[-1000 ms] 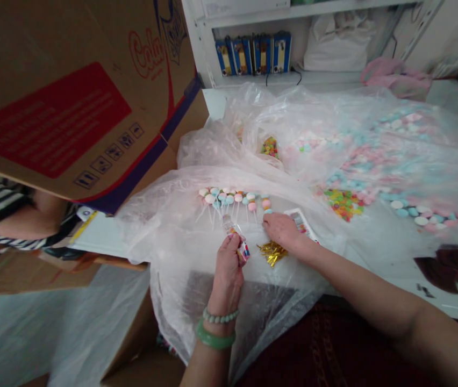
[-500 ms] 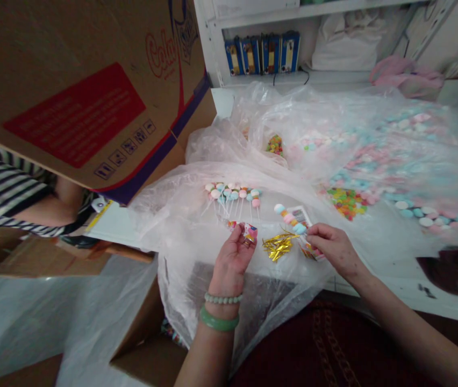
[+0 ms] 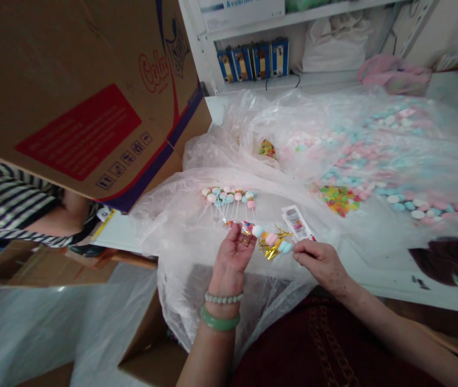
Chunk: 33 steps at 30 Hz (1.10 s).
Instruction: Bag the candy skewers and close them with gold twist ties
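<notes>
The right hand (image 3: 321, 263) pinches the end of a candy skewer (image 3: 272, 240) between its fingers (image 3: 298, 248), holding it level above the worktop. Soft, rounded pastel candies in pale blue, pink and cream sit in a row along its thin white stick, and their matte, chalky surfaces catch the light. The far end of the skewer lies just beside a crinkled clear cellophane bag (image 3: 237, 227) with a bright printed label. The left hand (image 3: 232, 260) lies palm up, its curled fingers (image 3: 242, 234) gripping that bag. A pale green bangle (image 3: 220, 321) and a beaded bracelet (image 3: 223, 298) circle the left wrist. Crumpled, translucent plastic sheeting (image 3: 180, 228) covers the worktop (image 3: 398, 277). On it lie a cluster of finished skewers (image 3: 227, 198), shiny gold twist ties (image 3: 271, 251) beneath the held skewer, a narrow printed card (image 3: 295, 222), and scattered pastel candies (image 3: 406, 200). A large cardboard box (image 3: 79, 91) intrudes at the left, beside a co-worker's striped sleeve (image 3: 7, 201)
</notes>
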Each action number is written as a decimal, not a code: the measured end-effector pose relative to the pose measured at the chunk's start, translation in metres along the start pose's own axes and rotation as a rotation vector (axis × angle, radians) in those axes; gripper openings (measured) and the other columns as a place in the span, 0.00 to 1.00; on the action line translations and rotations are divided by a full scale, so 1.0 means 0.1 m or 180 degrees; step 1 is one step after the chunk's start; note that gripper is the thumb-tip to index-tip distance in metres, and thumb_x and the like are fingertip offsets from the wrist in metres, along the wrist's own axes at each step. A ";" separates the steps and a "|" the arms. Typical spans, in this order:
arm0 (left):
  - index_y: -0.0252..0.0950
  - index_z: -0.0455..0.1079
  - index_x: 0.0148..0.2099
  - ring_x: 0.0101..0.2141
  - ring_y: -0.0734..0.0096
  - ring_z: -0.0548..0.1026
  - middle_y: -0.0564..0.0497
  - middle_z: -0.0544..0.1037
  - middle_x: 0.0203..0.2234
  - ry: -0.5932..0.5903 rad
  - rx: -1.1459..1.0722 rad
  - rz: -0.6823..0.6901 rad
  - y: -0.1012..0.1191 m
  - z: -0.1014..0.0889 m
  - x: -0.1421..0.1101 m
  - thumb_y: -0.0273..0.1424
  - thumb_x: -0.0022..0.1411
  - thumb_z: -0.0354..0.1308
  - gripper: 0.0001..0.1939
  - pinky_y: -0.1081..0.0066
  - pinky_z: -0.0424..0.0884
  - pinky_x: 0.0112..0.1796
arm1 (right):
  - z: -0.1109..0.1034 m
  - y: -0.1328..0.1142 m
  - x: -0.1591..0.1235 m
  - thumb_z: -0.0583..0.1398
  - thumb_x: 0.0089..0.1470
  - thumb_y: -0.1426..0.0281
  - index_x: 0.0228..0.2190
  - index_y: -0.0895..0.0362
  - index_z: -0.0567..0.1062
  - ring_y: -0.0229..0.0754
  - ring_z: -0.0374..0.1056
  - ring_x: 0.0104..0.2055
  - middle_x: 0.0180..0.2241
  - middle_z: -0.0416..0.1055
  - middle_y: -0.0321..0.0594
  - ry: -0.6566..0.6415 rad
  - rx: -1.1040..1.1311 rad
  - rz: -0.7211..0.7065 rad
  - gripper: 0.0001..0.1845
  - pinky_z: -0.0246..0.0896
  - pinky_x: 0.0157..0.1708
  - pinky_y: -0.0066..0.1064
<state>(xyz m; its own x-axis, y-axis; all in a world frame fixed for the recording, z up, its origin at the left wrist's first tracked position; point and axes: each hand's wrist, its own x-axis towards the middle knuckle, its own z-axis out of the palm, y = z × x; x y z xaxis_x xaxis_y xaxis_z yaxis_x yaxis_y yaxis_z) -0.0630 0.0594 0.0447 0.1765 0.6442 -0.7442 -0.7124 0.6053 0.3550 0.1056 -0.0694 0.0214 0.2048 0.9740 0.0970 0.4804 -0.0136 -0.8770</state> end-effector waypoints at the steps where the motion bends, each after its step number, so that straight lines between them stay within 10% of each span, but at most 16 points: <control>1: 0.33 0.69 0.29 0.25 0.70 0.77 0.49 0.77 0.22 0.0000 0.0036 0.0026 0.00 -0.01 0.00 0.25 0.66 0.50 0.13 0.68 0.75 0.33 | -0.01 0.00 0.00 0.57 0.52 0.70 0.24 0.54 0.73 0.37 0.66 0.27 0.23 0.70 0.31 -0.0027 0.0036 0.0044 0.08 0.57 0.30 0.25; 21: 0.32 0.68 0.30 0.26 0.69 0.77 0.49 0.77 0.23 0.0041 0.0023 -0.0045 0.03 -0.08 0.05 0.23 0.64 0.52 0.09 0.65 0.74 0.33 | -0.03 -0.01 0.00 0.58 0.52 0.68 0.25 0.54 0.75 0.38 0.68 0.28 0.24 0.73 0.33 0.0117 -0.0070 -0.0065 0.08 0.60 0.31 0.26; 33: 0.32 0.68 0.30 0.25 0.69 0.77 0.50 0.77 0.22 -0.0126 0.0003 -0.0149 0.04 -0.10 0.03 0.22 0.64 0.52 0.10 0.62 0.75 0.36 | -0.02 0.06 -0.05 0.54 0.59 0.72 0.29 0.56 0.76 0.39 0.68 0.32 0.28 0.74 0.40 0.0308 -0.1274 -0.1319 0.12 0.60 0.35 0.29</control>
<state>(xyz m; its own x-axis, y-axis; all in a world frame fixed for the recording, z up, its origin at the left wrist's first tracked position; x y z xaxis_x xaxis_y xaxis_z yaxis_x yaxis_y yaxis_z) -0.0721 0.0586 0.0379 0.2363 0.6332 -0.7370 -0.7022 0.6355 0.3209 0.1091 -0.0744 0.0167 -0.0010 0.8915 0.4530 0.8181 0.2613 -0.5124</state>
